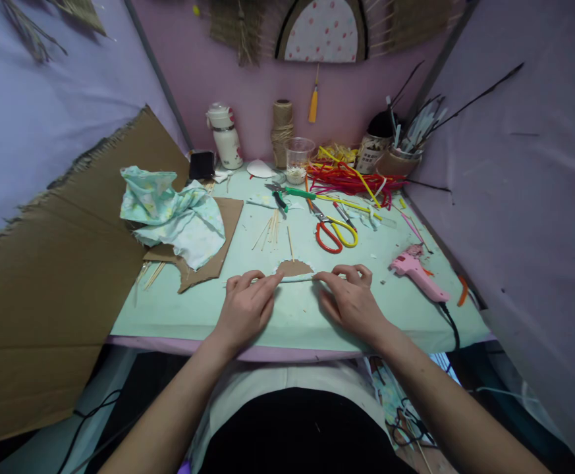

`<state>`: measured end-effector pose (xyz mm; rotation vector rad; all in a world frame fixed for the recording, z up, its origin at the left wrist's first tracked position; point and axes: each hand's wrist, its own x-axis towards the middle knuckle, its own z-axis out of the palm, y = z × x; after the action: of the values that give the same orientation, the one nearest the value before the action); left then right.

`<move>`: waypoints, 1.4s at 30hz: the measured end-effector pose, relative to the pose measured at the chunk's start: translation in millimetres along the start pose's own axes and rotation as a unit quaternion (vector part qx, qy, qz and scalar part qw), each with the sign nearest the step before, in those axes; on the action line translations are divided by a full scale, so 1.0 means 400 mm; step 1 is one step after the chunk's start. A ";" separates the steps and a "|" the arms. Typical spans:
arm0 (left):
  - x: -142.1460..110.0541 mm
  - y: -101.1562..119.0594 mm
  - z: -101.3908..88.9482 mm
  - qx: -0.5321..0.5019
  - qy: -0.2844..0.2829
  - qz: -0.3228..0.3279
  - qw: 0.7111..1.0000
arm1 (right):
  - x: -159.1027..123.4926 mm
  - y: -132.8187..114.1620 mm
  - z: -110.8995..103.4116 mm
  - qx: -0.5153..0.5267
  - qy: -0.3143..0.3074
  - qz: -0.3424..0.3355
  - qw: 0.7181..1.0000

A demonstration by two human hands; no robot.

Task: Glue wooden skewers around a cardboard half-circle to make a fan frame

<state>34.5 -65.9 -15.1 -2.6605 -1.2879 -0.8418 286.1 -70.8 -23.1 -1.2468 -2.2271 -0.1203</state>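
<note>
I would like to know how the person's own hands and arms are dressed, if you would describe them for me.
The left hand and right hand are bare, without gloves. No sleeve shows on either forearm, and no watch or bracelet is visible. Nail details are too small to tell.

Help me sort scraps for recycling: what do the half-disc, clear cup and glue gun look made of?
Half-disc: likely matte cardboard, by its flat, plain brown face; the pale front edge could be fabric or paper.
Cup: probably thin, glossy plastic, since it is see-through.
Glue gun: a smooth, evenly pink body suggests moulded plastic; the nozzle's material is unclear.
</note>
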 end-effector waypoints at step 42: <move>0.001 -0.001 0.006 0.019 0.014 0.031 0.999 | 0.001 -0.006 -0.002 -0.008 0.026 -0.006 1.000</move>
<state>35.4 -64.8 -16.9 -2.6358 -1.1965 -0.8346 284.5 -72.0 -21.8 -1.2240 -2.1938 -0.1740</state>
